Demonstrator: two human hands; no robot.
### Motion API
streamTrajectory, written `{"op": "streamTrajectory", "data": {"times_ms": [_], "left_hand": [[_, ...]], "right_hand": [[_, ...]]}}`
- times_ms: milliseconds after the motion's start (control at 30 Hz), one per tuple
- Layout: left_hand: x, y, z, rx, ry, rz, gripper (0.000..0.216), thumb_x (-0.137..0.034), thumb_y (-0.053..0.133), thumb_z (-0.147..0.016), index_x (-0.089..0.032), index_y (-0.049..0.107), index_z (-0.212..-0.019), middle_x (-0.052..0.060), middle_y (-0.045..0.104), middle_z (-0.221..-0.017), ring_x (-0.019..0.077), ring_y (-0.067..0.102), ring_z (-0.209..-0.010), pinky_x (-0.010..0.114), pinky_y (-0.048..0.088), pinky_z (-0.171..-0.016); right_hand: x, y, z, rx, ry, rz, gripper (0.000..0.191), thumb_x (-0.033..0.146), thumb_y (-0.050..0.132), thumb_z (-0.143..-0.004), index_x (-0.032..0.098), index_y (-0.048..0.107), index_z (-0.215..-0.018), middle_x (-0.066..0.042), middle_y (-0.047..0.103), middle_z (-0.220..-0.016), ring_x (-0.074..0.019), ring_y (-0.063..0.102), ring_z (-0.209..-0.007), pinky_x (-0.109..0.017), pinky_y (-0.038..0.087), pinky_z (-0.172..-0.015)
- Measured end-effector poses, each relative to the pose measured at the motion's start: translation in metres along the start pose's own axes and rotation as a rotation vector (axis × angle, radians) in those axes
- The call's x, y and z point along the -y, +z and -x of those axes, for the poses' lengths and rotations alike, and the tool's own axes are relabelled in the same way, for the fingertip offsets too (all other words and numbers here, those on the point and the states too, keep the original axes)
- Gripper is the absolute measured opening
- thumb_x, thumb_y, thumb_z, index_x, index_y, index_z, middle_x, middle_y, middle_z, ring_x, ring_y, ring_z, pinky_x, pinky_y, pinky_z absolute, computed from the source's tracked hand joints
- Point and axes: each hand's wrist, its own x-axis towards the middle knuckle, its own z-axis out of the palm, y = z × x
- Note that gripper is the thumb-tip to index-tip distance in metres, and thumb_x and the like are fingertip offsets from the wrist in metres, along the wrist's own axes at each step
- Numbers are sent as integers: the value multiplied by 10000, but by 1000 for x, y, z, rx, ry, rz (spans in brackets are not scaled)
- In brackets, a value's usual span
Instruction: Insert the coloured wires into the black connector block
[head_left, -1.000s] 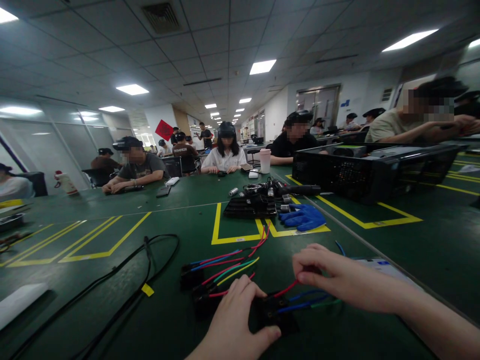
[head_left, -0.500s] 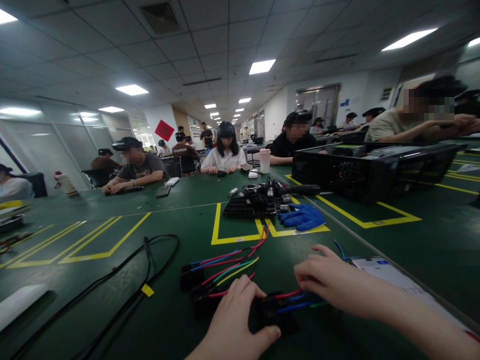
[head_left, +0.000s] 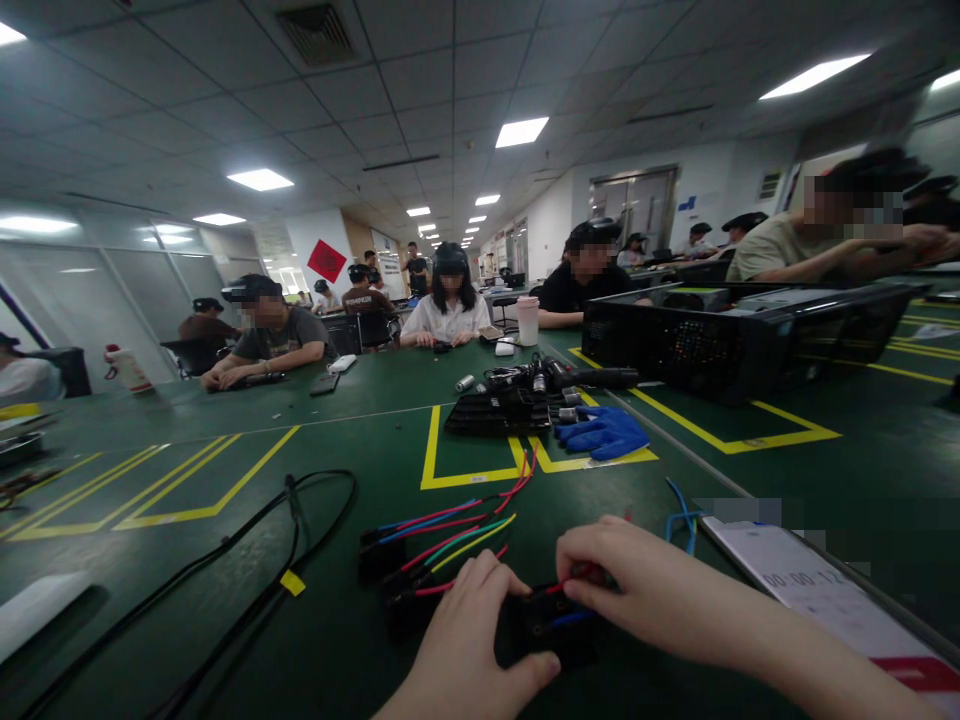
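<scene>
My left hand (head_left: 472, 635) is closed around a black block (head_left: 536, 630) on the table, thumb at the near side and fingers over its left end. Wires come out of the block's right side, among them a blue wire (head_left: 571, 619). My right hand (head_left: 626, 580) pinches a red wire (head_left: 555, 589) close to the block. Its fingers cover the wire's far end. Left of my left hand lie two more black blocks, one with red and blue wires (head_left: 377, 553), the other with red, green and yellow wires (head_left: 405, 610).
A phone (head_left: 787, 570) showing a timer lies right of my right hand, beside loose blue wires (head_left: 681, 522). Black cables (head_left: 277, 570) curve at left. Farther back are a blue glove (head_left: 604, 432), black parts (head_left: 499, 412) and a black computer case (head_left: 675, 345). Several people sit around.
My right hand has moved left, closer to the block, and now pinches the red wire nearer its base. More of the loose blue wires and phone shows. My left hand stays in place.
</scene>
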Motion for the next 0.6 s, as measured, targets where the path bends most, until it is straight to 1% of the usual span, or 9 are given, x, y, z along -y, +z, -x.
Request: {"op": "streamTrajectory", "data": {"times_ms": [67,167,267,433,600], "left_hand": [[0,0,0,1,-1,-6,328,-250,718,-681,-219,546,-959,26,521,-1080,245,458,-1050,340,366,-919],[0,0,0,1,-3,-5,327,-256,718,-684,-220,544,-959,24,519,-1081,244,454,-1063,339,358,-933],[0,-1,0,-1,2,-4,325,-264,712,-689,-223,543,-963,24,516,-1093,242,452,-1070,337,354,-942],[0,-1,0,2,-3,-10,327,-263,715,-685,-222,542,-959,25,524,-1074,243,467,-1041,333,378,-909],[-1,-1,1,3,-12,-8,335,-264,716,-686,-223,544,-971,28,518,-1094,252,452,-1065,342,365,-928]], "right_hand": [[1,2,0,0,15,1,88,185,567,-814,217,599,-738,29,622,-711,-156,533,-683,-258,324,-592],[4,3,0,-3,27,-10,116,193,573,-816,206,574,-701,35,604,-675,-135,516,-633,-239,291,-543],[5,1,0,-13,22,-19,120,191,572,-821,204,580,-701,30,605,-683,-132,514,-630,-233,286,-534],[5,-1,2,-35,29,-32,75,164,563,-817,212,595,-768,25,621,-696,-140,541,-642,-233,306,-545],[4,1,3,-32,22,31,116,122,558,-797,203,580,-717,21,622,-682,-147,547,-635,-236,303,-534]]}}
